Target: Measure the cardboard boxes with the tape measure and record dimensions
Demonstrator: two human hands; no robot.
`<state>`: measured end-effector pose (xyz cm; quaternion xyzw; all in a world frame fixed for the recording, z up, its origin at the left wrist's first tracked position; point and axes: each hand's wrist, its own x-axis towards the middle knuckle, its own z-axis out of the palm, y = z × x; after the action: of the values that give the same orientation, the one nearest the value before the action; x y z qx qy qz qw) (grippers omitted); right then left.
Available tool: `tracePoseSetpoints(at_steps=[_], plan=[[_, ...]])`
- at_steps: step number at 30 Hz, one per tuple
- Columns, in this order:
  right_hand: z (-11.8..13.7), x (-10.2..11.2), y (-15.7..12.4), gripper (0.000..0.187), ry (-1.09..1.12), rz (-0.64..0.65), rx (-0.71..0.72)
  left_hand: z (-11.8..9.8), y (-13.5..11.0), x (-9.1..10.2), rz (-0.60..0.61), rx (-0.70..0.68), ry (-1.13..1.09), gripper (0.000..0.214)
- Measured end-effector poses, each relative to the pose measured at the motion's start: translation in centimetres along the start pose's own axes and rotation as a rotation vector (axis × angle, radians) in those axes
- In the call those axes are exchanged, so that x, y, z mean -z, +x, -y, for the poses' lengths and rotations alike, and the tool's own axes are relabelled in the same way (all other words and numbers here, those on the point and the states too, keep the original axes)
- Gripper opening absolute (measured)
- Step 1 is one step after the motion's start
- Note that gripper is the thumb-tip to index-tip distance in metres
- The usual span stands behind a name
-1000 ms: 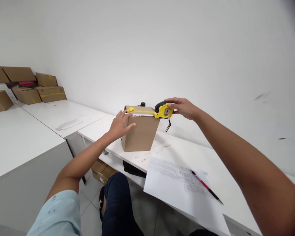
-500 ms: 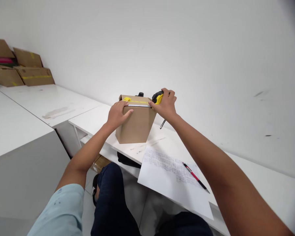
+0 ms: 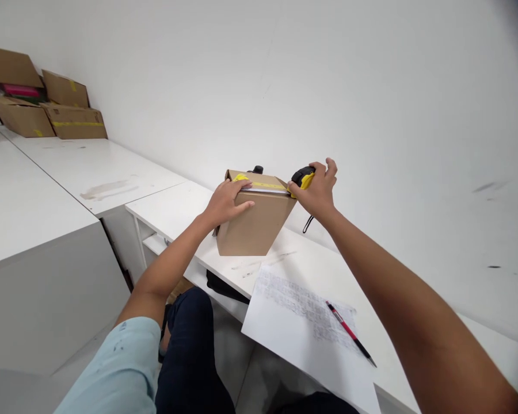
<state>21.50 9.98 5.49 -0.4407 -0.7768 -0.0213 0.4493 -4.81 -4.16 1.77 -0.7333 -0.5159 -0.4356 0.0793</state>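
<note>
A brown cardboard box (image 3: 254, 227) stands on the narrow white table near the wall. The yellow blade (image 3: 267, 185) of a tape measure runs across its top. My right hand (image 3: 318, 192) grips the black and yellow tape measure case (image 3: 303, 177) at the box's right top corner, its thumb by the blade. A black wrist loop (image 3: 308, 224) dangles below. My left hand (image 3: 228, 202) holds the box's top left edge, fingers over the top beside the blade and thumb along the front face. Its fingertips partly cover a yellow piece at the blade's left end.
A sheet of paper with handwriting (image 3: 293, 339) hangs past the table's front edge, with a red and black pen (image 3: 349, 332) on it. A black object (image 3: 258, 169) shows behind the box. Several cardboard boxes (image 3: 80, 122) stand on the white tables at the far left.
The view has shifted, so the box and both hands appear further right. Both hands keep their hold, and the blade still lies across the box top.
</note>
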Motion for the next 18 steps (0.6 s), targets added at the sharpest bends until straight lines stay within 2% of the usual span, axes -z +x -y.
tracePoseSetpoints(at_steps=[6,11,14,18], plan=[[-0.8,-0.6,-0.1,0.079,-0.016,-0.021,0.072,0.2,-0.3,-1.9,-0.146,0.03,0.031,0.032],[-2.9,-0.7,0.2,0.076,-0.024,-0.037,0.011,0.4,-0.1,-3.0,-0.25,0.053,0.056,0.022],[-3.9,-0.9,0.1,0.072,-0.042,-0.087,0.004,0.6,0.1,-3.5,-0.311,0.029,0.053,0.016],[-4.1,-1.1,-0.1,0.068,-0.066,-0.153,0.063,1.0,0.1,-4.3,-0.435,-0.037,0.026,0.011]])
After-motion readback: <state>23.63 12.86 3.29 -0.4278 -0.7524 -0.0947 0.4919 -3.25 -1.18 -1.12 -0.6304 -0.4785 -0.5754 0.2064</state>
